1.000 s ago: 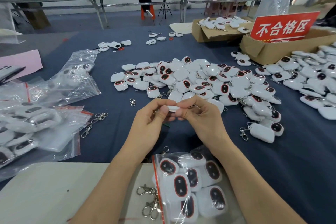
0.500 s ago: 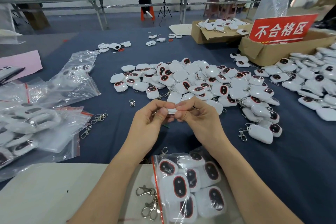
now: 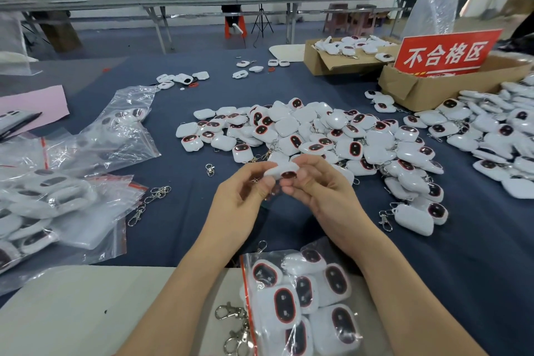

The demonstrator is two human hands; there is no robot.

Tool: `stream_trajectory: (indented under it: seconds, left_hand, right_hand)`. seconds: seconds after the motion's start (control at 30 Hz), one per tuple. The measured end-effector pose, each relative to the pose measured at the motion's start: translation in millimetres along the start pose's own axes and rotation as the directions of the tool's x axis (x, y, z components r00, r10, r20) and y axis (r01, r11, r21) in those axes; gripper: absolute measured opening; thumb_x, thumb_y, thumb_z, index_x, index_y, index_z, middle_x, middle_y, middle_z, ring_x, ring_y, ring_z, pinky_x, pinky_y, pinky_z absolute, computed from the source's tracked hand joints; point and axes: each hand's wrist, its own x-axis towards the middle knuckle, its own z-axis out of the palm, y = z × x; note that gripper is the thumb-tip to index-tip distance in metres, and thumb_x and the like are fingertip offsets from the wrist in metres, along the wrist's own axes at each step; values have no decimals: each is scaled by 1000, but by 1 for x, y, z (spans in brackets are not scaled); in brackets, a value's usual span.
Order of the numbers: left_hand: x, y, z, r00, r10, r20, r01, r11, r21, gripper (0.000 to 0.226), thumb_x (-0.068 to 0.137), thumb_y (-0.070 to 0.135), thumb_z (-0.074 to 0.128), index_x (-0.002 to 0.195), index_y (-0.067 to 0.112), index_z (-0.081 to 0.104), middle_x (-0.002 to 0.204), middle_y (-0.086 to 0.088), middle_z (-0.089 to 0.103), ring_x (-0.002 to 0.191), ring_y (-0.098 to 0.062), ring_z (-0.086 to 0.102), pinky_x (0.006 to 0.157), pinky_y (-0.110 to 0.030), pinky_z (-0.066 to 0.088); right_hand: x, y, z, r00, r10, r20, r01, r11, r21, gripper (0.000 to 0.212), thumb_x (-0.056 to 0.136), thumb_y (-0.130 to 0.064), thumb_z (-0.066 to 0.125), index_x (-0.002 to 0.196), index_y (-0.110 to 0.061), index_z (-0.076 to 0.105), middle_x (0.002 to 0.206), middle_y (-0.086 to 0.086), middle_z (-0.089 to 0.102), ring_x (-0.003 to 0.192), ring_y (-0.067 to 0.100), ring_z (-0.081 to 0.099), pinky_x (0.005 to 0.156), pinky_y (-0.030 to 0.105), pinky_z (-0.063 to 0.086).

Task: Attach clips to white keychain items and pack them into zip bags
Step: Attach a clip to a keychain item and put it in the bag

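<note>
Red sign (image 3: 446, 55) in cardboard box (image 3: 419, 93); pink sheet (image 3: 31, 101).

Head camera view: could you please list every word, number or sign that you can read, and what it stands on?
"不合格区": white characters on the red sign standing in the cardboard box.
Lower edge of the sign: hidden by the box, cannot be read.
No other text in view can be read.
</note>
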Motion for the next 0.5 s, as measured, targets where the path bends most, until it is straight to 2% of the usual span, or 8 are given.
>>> stream_trajectory:
  seconds: [0.07,0.13,0.23,0.4,0.5]
  left_hand:
    - [0,1,0,1000,-18,-20,18,999,-40,22,101,12,60,109,30,70,99,9,76,90,-9,71,85,-23,55]
    - [0,0,-1,998,-26,-60,25,999,-32,23,99,12,62,104,32,72,98,9,77,94,-13,72,88,-30,57]
    - [-2,1,0,997,-5,-79,6,1000,17,25,98,10,64,104,33,71,101,9,76,99,-13,71,93,-37,56]
    - [-3,5,-1,999,30,-17,-30,1000,0,27,99,10,63,111,32,72,107,10,74,102,-8,68,88,-18,51]
    - [-3,7,-2,1000,18,-5,-18,999,-34,25,98,6,62,109,25,74,102,11,76,99,-6,69,85,-15,50]
  right_hand:
    - [-1,1,0,999,27,24,-26,999,-36,15,96,-17,60,100,-23,73,90,5,74,92,19,73,81,23,57]
    - [-2,0,1,998,33,58,-28,996,-79,16,92,-26,65,105,-26,74,101,6,74,100,21,72,84,24,57]
    - [-3,-1,3,998,-26,58,36,982,-184,22,87,-30,71,106,-20,74,108,6,75,102,19,71,85,24,56]
    - [-4,1,3,996,-63,66,74,981,-177,15,84,-31,73,97,-23,76,108,7,75,100,19,71,86,25,56]
    - [-4,0,3,995,-65,73,76,983,-165,13,82,-31,74,93,-25,77,110,8,76,97,18,72,84,25,56]
